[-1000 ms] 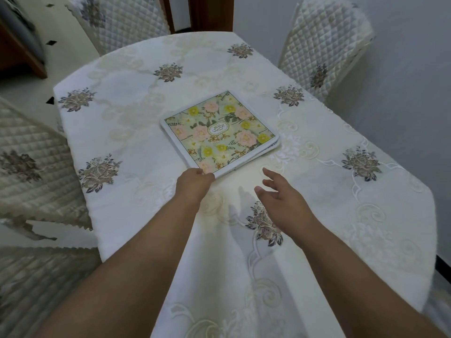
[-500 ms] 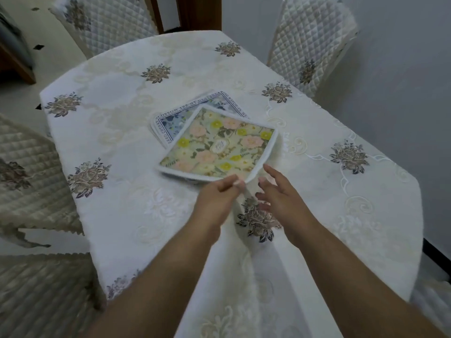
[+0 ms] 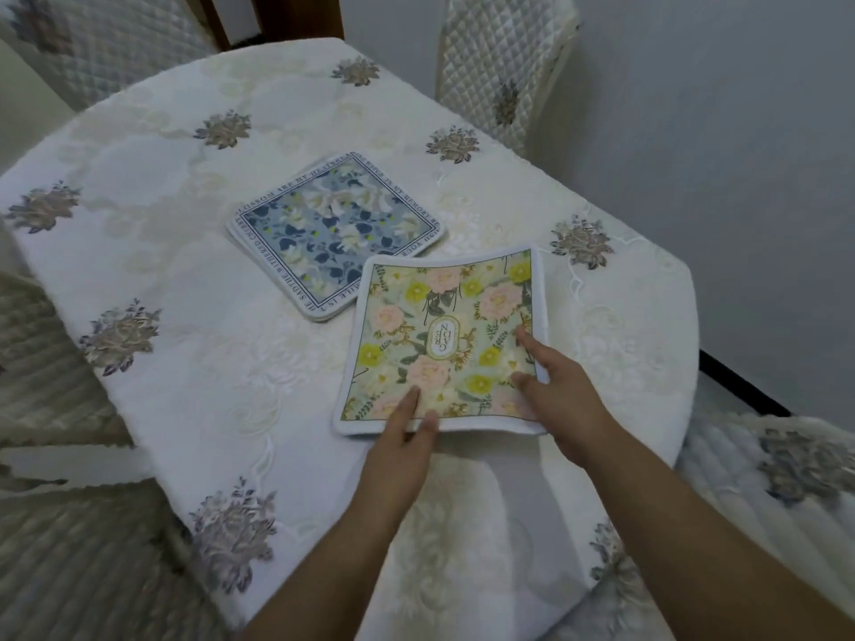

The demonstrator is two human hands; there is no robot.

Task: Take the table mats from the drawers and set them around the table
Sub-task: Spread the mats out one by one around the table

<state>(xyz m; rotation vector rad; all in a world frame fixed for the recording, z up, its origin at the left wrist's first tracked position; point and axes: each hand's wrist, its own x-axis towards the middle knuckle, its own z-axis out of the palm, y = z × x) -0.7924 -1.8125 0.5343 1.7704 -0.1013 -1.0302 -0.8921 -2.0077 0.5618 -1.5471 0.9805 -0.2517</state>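
Mat in hand: a square yellow-and-pink floral table mat [image 3: 444, 344] with a white fabric border. It is bowed, with its far right corner lifted, over the near right part of the desk [image 3: 185, 316].
Left: the left hand [image 3: 407, 441] lays straight fingers on the mat's near edge. The thumb is hidden, so I cannot tell if it pinches.
Right: the right hand [image 3: 560, 400] grips the mat's right edge, forefinger and thumb on top.
Stack: square blue floral table mats [image 3: 337, 233] with a lettered border lie flat mid-desk. The held mat's far left corner overlaps them.
Desk: oval, under a cream cloth with embroidered flowers.
Seats: cream quilted chairs [image 3: 499, 62] stand around the desk.
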